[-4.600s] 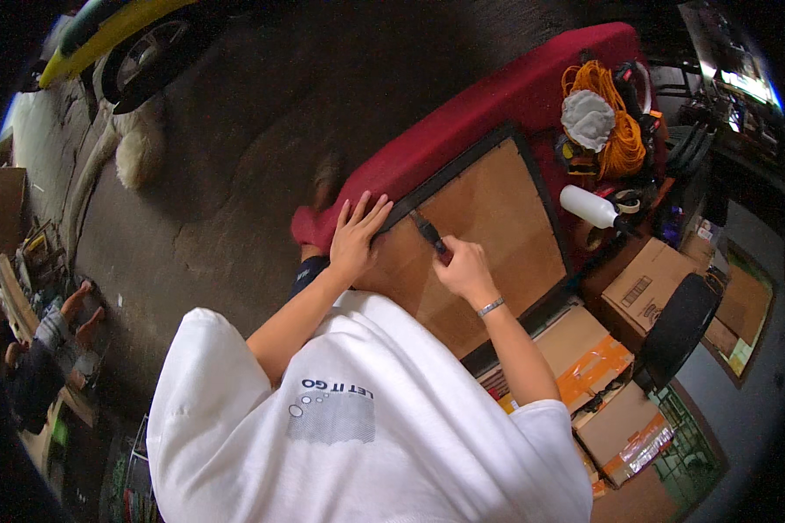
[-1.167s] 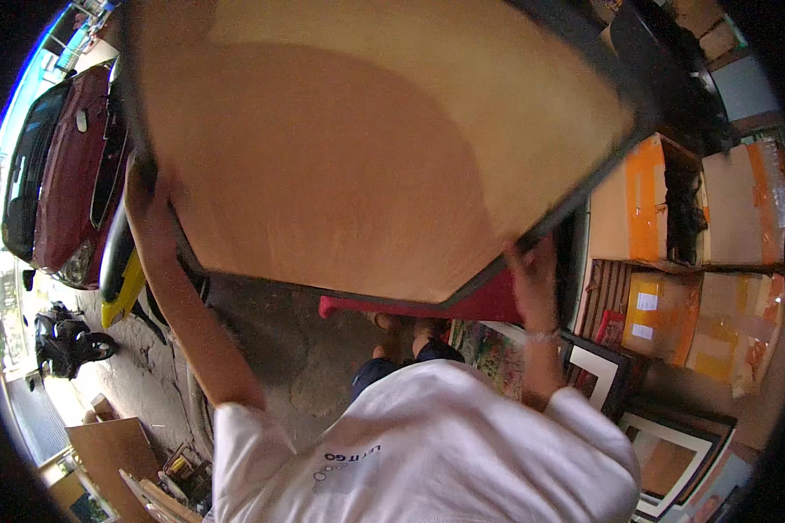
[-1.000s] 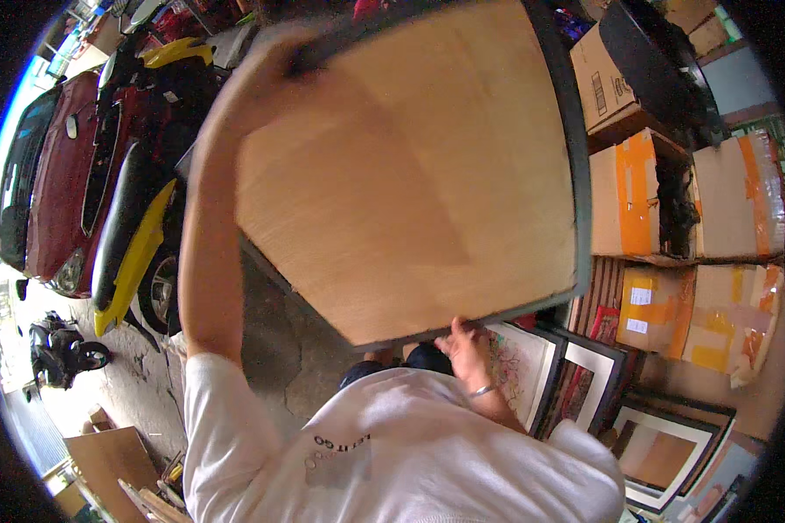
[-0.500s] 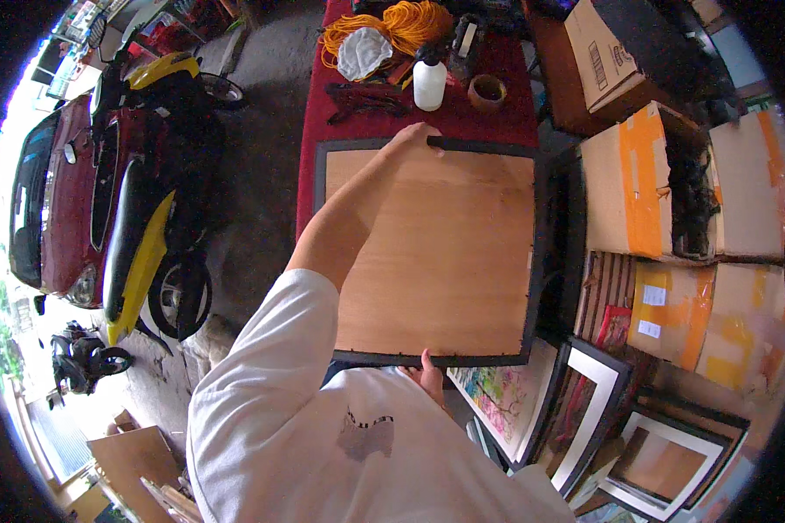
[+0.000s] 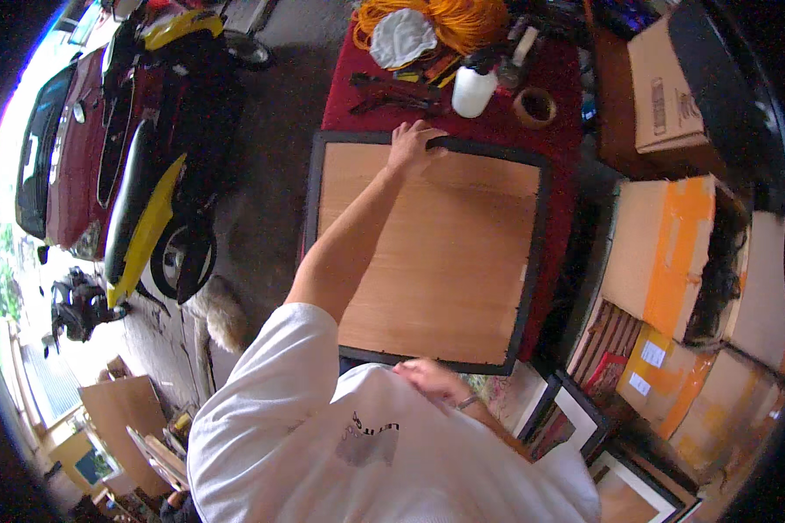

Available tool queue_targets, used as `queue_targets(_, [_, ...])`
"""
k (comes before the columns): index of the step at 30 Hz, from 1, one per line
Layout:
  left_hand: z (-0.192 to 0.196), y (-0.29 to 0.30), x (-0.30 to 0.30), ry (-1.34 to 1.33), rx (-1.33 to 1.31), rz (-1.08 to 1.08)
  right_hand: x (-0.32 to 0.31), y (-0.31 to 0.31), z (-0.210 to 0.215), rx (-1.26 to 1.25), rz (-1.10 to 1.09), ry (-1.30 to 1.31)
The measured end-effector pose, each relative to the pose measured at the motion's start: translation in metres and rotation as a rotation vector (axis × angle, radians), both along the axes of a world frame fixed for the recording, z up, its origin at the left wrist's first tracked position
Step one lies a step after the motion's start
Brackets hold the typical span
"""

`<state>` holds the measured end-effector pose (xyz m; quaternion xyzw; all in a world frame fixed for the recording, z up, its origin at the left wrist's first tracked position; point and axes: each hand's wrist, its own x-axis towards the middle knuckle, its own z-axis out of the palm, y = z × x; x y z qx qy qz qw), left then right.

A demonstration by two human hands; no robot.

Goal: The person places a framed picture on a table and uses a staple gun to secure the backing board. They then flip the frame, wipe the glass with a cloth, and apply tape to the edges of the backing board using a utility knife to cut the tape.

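A dark-edged picture frame (image 5: 529, 253) lies on a table with its light-brown wooden back (image 5: 436, 253) facing up. My left arm reaches across it, and my left hand (image 5: 416, 148) is closed over the far edge, thumb on the near side of the bar. Close to my body, my right hand (image 5: 436, 381) sits at the front of my shirt, just off the frame's near edge. Its fingers point left, loosely stretched and partly blurred, with nothing visible in them. Small dark tabs dot the inner edge of the frame.
Beyond the frame on the red-covered table (image 5: 336, 105) are orange cord (image 5: 471, 30), a white bottle (image 5: 474, 91), a tape roll (image 5: 535, 108) and black tools (image 5: 392, 96). Cardboard boxes (image 5: 654, 244) and more frames (image 5: 584, 418) crowd the right. A motorcycle (image 5: 144, 235) stands left.
My right hand has left the frame's near edge and come in front of my shirt. My left hand stays at the far edge, shifted slightly left. The view has turned and tilted.
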<state>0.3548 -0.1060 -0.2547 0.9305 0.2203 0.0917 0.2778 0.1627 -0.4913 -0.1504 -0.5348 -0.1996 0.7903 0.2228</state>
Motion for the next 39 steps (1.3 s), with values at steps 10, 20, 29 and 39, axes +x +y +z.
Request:
queue_targets(10, [0.015, -0.027, -0.013, 0.025, -0.004, -0.077, 0.324, 0.362, 0.044, 0.877, 0.180, -1.467])
queue_targets(20, [0.025, -0.029, -0.014, 0.022, -0.017, -0.021, 0.329, 0.431, 0.025, 0.598, 0.582, -1.182])
queue_targets(29, [0.020, -0.041, -0.003, -0.061, -0.138, 0.014, 0.207, 0.162, 0.140, 0.609, -0.422, -1.097])
queue_targets(39, [0.032, -0.102, 0.057, 0.118, 0.022, -0.092, 0.256, 0.045, 0.002, -0.046, -0.789, -0.956])
